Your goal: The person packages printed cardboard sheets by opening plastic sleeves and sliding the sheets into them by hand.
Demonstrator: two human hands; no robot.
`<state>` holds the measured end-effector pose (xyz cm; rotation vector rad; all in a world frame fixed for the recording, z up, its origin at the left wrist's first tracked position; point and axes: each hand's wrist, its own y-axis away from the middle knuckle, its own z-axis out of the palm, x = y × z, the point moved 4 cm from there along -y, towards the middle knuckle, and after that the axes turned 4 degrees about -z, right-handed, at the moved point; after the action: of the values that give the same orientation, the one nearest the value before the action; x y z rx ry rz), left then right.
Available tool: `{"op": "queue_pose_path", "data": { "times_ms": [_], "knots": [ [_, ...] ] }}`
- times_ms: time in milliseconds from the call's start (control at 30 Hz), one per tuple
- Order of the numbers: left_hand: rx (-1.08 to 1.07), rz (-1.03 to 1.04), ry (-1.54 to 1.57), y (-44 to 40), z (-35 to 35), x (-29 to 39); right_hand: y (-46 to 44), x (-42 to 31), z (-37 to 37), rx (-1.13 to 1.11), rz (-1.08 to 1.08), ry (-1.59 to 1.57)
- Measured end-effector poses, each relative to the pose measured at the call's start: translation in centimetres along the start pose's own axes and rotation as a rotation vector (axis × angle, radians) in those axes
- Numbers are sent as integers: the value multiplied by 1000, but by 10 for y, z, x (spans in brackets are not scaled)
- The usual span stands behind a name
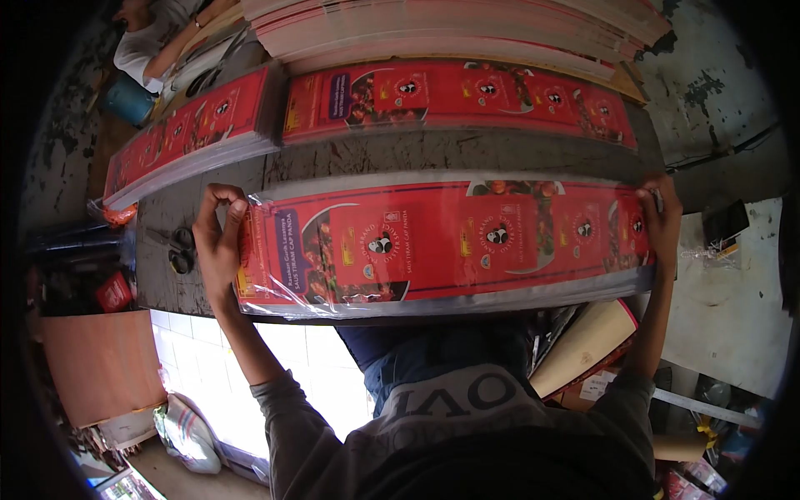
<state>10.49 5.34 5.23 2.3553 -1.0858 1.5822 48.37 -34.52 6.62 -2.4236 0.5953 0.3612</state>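
Observation:
A long red printed banner [442,242] with a clear, glossy film lies across the near edge of the dark table, on what looks like a stack of the same sheets. My left hand [220,237] grips its left end, with thumb and fingers curled at the corner. At the opposite end my right hand [661,212] holds the edge, its fingers bent over the border. The film is creased and shiny near my left hand. Black-handled scissors [180,250] lie on the table just left of that hand.
Behind the banner are a second red banner pile [467,96] and an angled stack [196,125] at left. Large stacked sheets [450,33] rise at the back. Another person's arm [179,46] shows at top left, near a blue container [129,100].

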Motion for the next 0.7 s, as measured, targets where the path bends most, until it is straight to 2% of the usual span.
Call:
{"op": "queue_pose_path", "data": {
  "times_ms": [467, 700],
  "knots": [
    [41, 7, -79, -2, 1, 4, 2, 3, -1, 29, 26, 67],
    [32, 19, -97, 0, -1, 7, 3, 9, 0, -24, 113, 26]
  ]
}}
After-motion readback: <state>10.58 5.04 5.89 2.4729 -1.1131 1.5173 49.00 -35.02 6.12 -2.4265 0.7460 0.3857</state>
